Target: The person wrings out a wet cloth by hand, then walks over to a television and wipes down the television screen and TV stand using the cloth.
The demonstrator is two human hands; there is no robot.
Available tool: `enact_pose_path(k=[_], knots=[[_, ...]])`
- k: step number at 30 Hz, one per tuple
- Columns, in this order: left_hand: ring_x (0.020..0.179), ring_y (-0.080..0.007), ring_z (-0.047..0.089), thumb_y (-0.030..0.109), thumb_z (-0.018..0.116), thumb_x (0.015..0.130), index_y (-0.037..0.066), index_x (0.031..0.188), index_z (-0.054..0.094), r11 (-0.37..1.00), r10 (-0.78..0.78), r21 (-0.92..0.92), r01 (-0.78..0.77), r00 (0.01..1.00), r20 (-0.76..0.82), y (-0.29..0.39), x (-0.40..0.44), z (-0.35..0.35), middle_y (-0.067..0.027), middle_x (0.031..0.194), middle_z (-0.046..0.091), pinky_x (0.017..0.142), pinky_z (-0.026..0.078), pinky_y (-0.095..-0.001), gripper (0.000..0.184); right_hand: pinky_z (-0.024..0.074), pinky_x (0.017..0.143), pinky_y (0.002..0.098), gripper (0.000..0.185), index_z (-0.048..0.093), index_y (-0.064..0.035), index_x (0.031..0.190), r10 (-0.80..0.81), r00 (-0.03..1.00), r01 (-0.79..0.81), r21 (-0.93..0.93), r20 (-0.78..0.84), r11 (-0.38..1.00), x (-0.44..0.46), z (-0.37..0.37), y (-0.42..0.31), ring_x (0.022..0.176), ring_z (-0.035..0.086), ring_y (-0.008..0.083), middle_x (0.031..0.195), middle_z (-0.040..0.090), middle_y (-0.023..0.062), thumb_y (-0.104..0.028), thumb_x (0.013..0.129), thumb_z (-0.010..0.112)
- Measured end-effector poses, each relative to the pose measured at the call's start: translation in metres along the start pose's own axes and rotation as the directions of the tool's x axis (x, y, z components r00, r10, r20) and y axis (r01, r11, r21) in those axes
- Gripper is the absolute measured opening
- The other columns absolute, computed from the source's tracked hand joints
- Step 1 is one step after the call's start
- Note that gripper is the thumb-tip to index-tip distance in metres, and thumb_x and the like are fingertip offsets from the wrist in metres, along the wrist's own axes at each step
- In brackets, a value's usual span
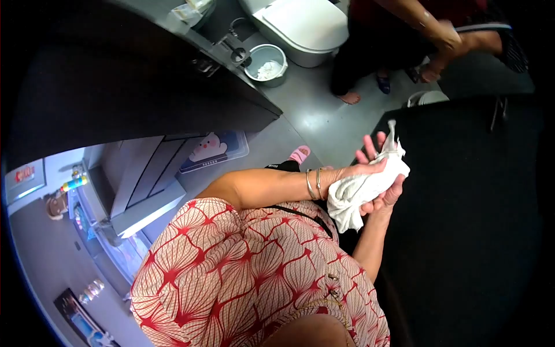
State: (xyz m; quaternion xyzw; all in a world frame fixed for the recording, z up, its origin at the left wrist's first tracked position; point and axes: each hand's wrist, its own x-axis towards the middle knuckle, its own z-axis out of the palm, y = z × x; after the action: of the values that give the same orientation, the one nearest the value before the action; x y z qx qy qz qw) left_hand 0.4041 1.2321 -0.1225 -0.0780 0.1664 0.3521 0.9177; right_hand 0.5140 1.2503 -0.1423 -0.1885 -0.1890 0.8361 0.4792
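A crumpled white cloth is bunched between my two hands in front of my body. My left hand, with two bracelets at its wrist, lies over the upper left side of the cloth, its thumb pressed on it and some fingertips showing beyond. From the lower right, my right hand wraps round the cloth, with fingertips curled at its lower edge. One twisted end of the cloth sticks up past my fingers, and a loose fold hangs at the lower left.
Another person stands at the upper right, arms bent forward. A toilet and a grey bucket holding white material are at the top. A dark surface fills the right. A mat and a dark panel are at left.
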Motion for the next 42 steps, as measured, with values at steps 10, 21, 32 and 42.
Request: enact_pose_path(k=[10, 21, 32, 42], knots=[[0.053, -0.014, 0.054, 0.02, 0.056, 0.077, -0.002, 0.088, 0.049, 0.861, 0.199, 0.497, -0.112, 0.972, -0.126, 0.011, -0.071, -0.059, -0.0067, 0.07, 0.055, 0.046, 0.047, -0.0263, 0.026, 0.0414, 0.062, 0.0233, 0.015, 0.05, 0.0002, 0.088, -0.174, 0.969, -0.096, -0.915, -0.175, 0.391, 0.052, -0.042, 0.064, 0.069, 0.049, 0.0103, 0.08, 0.054, 0.0025, -0.01, 0.079, 0.057], [0.054, -0.016, 0.05, 0.033, 0.033, 0.088, 0.004, 0.107, 0.046, 0.836, 0.456, -0.367, -0.407, 0.888, 0.056, -0.045, -0.094, -0.04, -0.0139, 0.082, 0.053, 0.043, 0.04, -0.0286, 0.037, 0.0181, 0.099, 0.0554, 0.056, 0.029, -0.0199, 0.13, 0.318, 0.815, -0.388, 0.049, 0.484, 0.92, -0.009, 0.021, 0.083, 0.125, 0.017, 0.0358, 0.133, 0.032, 0.0094, -0.046, 0.082, 0.044], [0.045, -0.0195, 0.052, 0.03, 0.046, 0.078, 0.005, 0.081, 0.056, 0.873, 0.483, 0.164, -0.459, 0.861, -0.162, -0.033, -0.05, -0.095, -0.0072, 0.064, 0.055, 0.038, 0.042, -0.0312, 0.027, 0.0406, 0.05, 0.0226, 0.02, 0.05, -0.0028, 0.097, 0.419, 0.908, -0.227, -0.85, -0.008, 0.475, 0.071, 0.032, 0.074, 0.059, 0.05, 0.0106, 0.072, 0.052, 0.0037, -0.015, 0.082, 0.051], [0.078, -0.0292, 0.06, 0.025, 0.053, 0.07, -0.004, 0.082, 0.059, 0.516, 0.856, 0.844, -0.144, 0.115, -0.504, -0.042, -0.271, -0.113, -0.0203, 0.084, 0.06, 0.062, 0.046, -0.0391, 0.031, 0.0427, 0.067, 0.0266, 0.038, 0.048, 0.002, 0.102, 0.677, 0.711, 0.153, -0.982, 0.19, 0.114, 0.017, 0.132, 0.25, 0.077, 0.049, 0.0157, 0.092, 0.049, 0.0071, -0.025, 0.078, 0.059]])
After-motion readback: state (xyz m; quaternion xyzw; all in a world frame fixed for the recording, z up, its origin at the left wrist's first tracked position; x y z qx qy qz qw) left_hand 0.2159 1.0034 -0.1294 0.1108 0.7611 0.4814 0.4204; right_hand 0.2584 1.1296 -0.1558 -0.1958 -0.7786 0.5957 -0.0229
